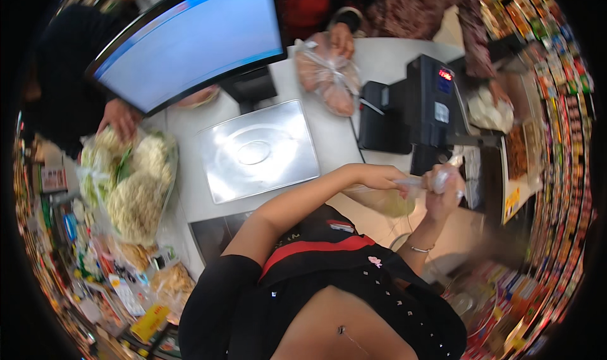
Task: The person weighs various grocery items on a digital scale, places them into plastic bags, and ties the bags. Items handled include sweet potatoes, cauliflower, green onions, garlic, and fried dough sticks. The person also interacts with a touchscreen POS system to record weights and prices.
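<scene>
My left hand [386, 177] reaches across my front and pinches a stretched part of a clear plastic bag [365, 191]. A pale green item [400, 206] shows at the bag, partly hidden by my left hand and blurred. Close by on the right, my right hand [444, 189] is closed around the bunched, twisted plastic. A metal scale plate [261, 149] lies on the white counter [189, 196], left of my hands. Beyond it, a tied bag of reddish-brown produce [327, 75] rests on the counter under another person's hand [342, 40].
A monitor [194, 42] stands at the far left. Another person's hand [118, 118] touches bagged cauliflower [140, 208]. A black machine with a lit red display [429, 99] stands at the right, near a third person's hand on a white bag [491, 111]. Packed goods [564, 170] line the right.
</scene>
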{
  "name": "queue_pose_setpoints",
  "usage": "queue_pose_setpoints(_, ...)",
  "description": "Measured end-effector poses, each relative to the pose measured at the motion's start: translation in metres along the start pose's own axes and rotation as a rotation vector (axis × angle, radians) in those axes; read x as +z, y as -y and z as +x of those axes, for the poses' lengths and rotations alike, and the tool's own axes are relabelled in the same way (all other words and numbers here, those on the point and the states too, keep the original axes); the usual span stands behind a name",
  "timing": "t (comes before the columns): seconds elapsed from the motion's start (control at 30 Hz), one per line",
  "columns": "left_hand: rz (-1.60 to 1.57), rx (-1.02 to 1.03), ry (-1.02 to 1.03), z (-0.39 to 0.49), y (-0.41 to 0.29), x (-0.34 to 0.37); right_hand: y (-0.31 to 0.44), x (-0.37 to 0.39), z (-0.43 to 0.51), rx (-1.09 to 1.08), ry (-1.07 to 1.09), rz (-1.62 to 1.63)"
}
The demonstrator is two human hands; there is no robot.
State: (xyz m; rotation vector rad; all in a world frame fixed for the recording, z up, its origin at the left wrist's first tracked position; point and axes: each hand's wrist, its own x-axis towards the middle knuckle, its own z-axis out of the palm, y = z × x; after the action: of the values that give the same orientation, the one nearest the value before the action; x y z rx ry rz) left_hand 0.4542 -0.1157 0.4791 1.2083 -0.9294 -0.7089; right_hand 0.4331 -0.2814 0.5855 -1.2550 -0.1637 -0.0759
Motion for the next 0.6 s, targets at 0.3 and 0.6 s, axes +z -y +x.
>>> queue_pose_setpoints(0.3,1.112,0.151,-1.006,-0.187,-0.2,0.016,0.024,0.118,0.059,0.04,0.458,0.229)
queue_pose_setpoints(0.6,1.213,-0.448,-2.656,-0.408,-0.218,0.182,-0.062,0.213,0.162,-0.138,0.248,-0.104)
